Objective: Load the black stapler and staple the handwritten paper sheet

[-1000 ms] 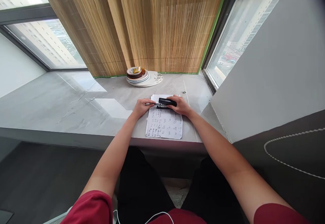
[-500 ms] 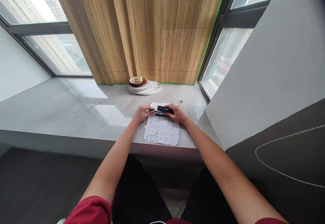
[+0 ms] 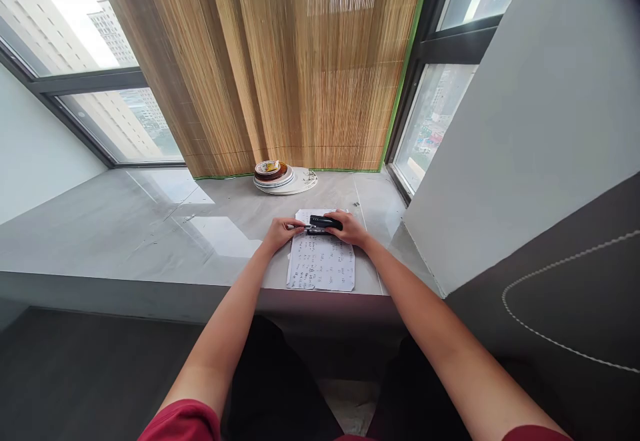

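Note:
A black stapler [image 3: 325, 222] lies across the upper part of a handwritten sheet of paper [image 3: 320, 264], its top arm lifted from the base. My right hand [image 3: 349, 226] is wrapped round the stapler's right end. At the other end, my left hand [image 3: 283, 233] has its fingers pinched together around something small and thin, which the fingers largely hide. Those fingertips are right at the stapler's left tip, over the paper's upper left edge.
A stack of plates [image 3: 274, 178] rests on the grey stone ledge [image 3: 240, 198], by the bamboo blind [image 3: 285, 74]. Windows flank the blind. A wall [image 3: 500, 161] rises on the right, with a beaded cord [image 3: 550, 264] hanging before it. Small dark bits [image 3: 357, 204] lie near the paper.
The view has tilted slightly, so everything sits a little lower. Both hands stay at the stapler, with the left fingertips still at its left end.

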The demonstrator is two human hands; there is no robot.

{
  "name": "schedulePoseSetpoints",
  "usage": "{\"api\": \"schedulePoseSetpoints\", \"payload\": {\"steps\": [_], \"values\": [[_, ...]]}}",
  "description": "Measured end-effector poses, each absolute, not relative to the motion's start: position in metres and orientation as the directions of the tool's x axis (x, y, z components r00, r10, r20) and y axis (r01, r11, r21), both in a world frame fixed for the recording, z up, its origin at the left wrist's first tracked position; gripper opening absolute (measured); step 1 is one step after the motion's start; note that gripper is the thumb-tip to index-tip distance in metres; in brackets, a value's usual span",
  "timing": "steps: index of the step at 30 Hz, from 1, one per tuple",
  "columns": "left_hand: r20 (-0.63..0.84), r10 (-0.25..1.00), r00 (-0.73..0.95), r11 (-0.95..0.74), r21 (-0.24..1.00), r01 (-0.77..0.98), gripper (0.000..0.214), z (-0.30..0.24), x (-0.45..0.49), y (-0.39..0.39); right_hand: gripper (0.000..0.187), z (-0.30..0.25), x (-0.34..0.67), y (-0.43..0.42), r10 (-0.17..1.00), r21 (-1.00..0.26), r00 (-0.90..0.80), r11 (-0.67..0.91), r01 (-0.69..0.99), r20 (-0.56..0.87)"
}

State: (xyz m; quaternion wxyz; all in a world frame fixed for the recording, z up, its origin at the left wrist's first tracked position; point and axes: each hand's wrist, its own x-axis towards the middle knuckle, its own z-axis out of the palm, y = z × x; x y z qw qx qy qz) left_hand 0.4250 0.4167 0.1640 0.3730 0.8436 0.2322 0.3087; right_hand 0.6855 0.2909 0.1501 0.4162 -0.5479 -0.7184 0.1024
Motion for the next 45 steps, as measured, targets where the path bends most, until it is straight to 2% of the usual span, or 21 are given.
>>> {"api": "schedulePoseSetpoints", "payload": {"steps": [5, 9, 16, 19, 23, 26, 29, 32, 35, 40, 45], "values": [[0.425, 0.568, 0.705, -0.696, 0.705, 0.136, 0.025, 0.162, 0.422, 0.415, 0.037, 0.153, 0.686, 0.288, 0.879, -0.643, -0.043, 0.380, 0.665, 0.475], [0.446, 0.511, 0.735, -0.723, 0.686, 0.086, 0.025, 0.161, 0.421, 0.414, 0.034, 0.155, 0.690, 0.286, 0.899, -0.713, 0.032, 0.324, 0.621, 0.437], [0.517, 0.419, 0.747, -0.745, 0.666, -0.042, 0.024, 0.168, 0.417, 0.411, 0.036, 0.160, 0.703, 0.281, 0.903, -0.832, 0.118, 0.322, 0.452, 0.414], [0.535, 0.375, 0.757, -0.768, 0.636, -0.070, 0.021, 0.174, 0.414, 0.406, 0.038, 0.163, 0.703, 0.277, 0.904, -0.845, 0.085, 0.353, 0.401, 0.418], [0.545, 0.334, 0.769, -0.847, 0.531, -0.008, 0.011, 0.180, 0.416, 0.400, 0.034, 0.165, 0.696, 0.276, 0.894, -0.830, 0.011, 0.410, 0.378, 0.447], [0.537, 0.310, 0.785, -0.861, 0.509, -0.008, 0.008, 0.180, 0.421, 0.398, 0.033, 0.166, 0.688, 0.276, 0.886, -0.814, -0.044, 0.442, 0.378, 0.461], [0.544, 0.310, 0.780, -0.848, 0.529, -0.031, 0.004, 0.178, 0.424, 0.397, 0.031, 0.168, 0.681, 0.276, 0.880, -0.798, -0.076, 0.460, 0.389, 0.469], [0.547, 0.325, 0.771, -0.847, 0.531, -0.019, 0.018, 0.176, 0.426, 0.397, 0.030, 0.173, 0.676, 0.275, 0.865, -0.767, -0.122, 0.490, 0.415, 0.487], [0.533, 0.324, 0.782, -0.850, 0.527, -0.008, 0.023, 0.175, 0.427, 0.398, 0.031, 0.176, 0.672, 0.275, 0.856, -0.742, -0.173, 0.511, 0.435, 0.488], [0.576, 0.367, 0.730, -0.832, 0.554, -0.019, 0.028, 0.173, 0.425, 0.404, 0.035, 0.173, 0.666, 0.276, 0.876, -0.777, -0.115, 0.471, 0.417, 0.469], [0.519, 0.424, 0.742, -0.804, 0.593, 0.044, 0.032, 0.171, 0.422, 0.414, 0.035, 0.165, 0.660, 0.278, 0.913, -0.800, -0.051, 0.381, 0.463, 0.405]]}}
